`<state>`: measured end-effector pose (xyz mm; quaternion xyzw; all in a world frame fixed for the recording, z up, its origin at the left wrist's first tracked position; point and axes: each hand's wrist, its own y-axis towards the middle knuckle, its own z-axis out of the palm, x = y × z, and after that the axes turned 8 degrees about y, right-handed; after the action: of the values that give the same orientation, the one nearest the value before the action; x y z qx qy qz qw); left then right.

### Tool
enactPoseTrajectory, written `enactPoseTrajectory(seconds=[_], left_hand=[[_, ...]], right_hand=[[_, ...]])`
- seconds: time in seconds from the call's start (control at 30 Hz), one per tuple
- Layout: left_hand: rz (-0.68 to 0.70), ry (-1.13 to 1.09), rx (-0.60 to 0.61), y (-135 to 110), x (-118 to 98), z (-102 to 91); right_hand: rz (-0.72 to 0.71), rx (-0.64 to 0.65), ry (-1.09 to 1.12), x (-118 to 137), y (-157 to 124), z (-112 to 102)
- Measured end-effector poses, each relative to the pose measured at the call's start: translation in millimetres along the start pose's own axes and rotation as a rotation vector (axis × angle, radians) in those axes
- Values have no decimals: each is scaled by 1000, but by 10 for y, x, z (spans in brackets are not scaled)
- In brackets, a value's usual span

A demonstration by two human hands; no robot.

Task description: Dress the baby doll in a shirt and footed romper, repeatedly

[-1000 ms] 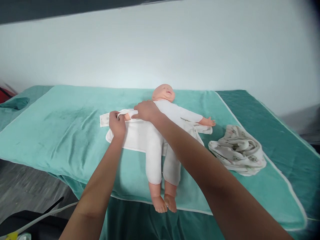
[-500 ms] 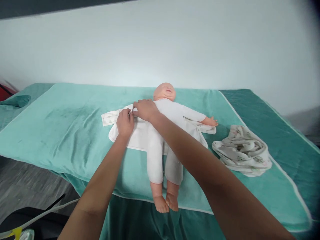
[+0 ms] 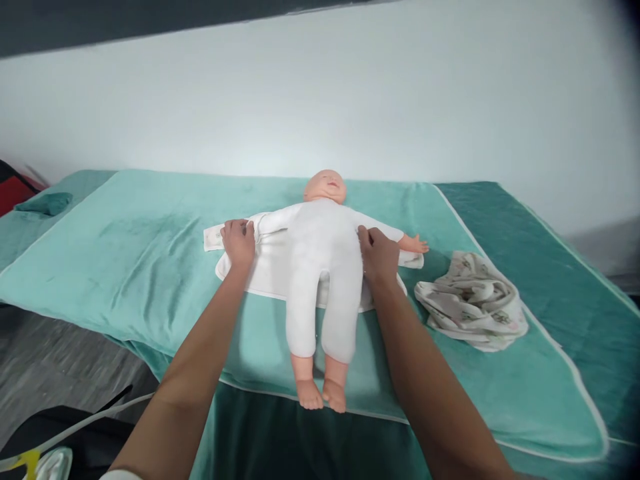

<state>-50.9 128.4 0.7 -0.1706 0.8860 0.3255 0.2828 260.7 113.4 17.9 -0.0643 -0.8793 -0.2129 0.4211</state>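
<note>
A baby doll with a white cloth body lies on its back, head toward the wall. Spread open beneath it is a white baby shirt with a faint print. My left hand is closed round the shirt's sleeve at the left, where the doll's arm on that side runs in; the doll's hand there is hidden. On the other side, my right hand has its fingers curled against the doll's flank, over the shirt. What these fingers hold, if anything, is hidden. The doll's other arm lies stretched out above the second sleeve.
To the right lies a crumpled white printed garment. A light green blanket covers the bed over a darker green sheet. A white wall stands behind. At lower left are a black object and a pale cable.
My right hand has left the sleeve at the left and moved across to the doll's right-hand flank in view. My left hand has shifted slightly left along the sleeve.
</note>
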Motion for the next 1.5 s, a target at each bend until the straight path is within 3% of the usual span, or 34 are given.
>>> enactPoseTrajectory(seconds=[0.13,0.33,0.5,0.6,0.87,0.97,1.17,1.3,1.5], left_hand=[[38,29,-31,-25,-18,-35],[62,76,-16,-84,-48,-42],[-24,89,-59,-49,-10,-23],[-71,79,-57,-26,13,-21],[19,93,-44,-64,-76,-80],[56,122,-26,-90,-117,-102],[156,71,21,-102,-148,-97],[153,-112,33,-113,-126,-64],[-71,-459,159,-51,-225,-78]], right_hand=[[-87,-2,24,44,-26,12],[-98,59,243,37,-2,13],[-236,127,234,26,31,4],[-211,175,255,85,39,24],[-228,250,162,297,100,156],[-160,265,216,353,156,205],[211,355,551,439,185,398],[212,345,625,403,128,454],[179,395,724,402,51,375]])
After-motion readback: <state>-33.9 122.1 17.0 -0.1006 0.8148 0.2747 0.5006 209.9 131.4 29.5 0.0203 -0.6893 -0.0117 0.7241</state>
